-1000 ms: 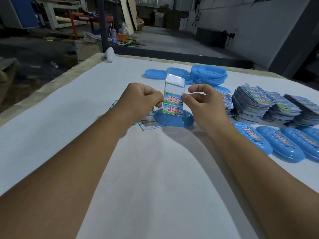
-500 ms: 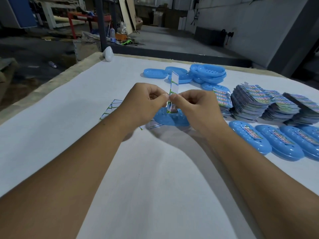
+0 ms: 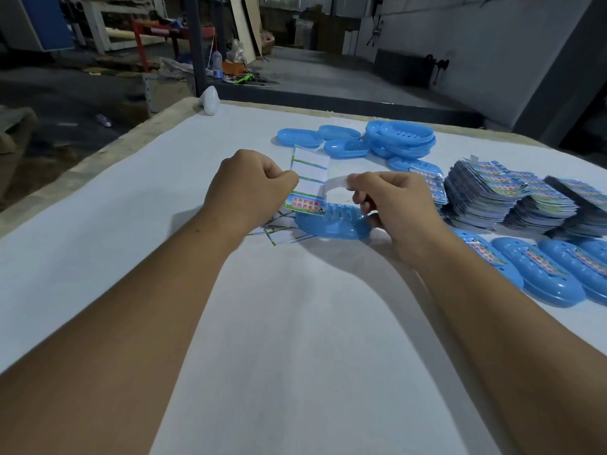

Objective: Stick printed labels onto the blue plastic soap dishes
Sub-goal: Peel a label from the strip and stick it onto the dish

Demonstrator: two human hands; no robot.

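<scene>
**Peeling a label above the soap dish**

Your left hand is curled, pinching the label sheet upright by its left edge. Your right hand pinches a peeled label, which curls white side up off the sheet. One printed label remains at the sheet's bottom. The blue soap dish lies on the white table just below both hands, slots up.

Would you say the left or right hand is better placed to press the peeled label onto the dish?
Probably the right hand: it pinches the peeled label directly above the dish, while the left hand holds the backing sheet.
</scene>
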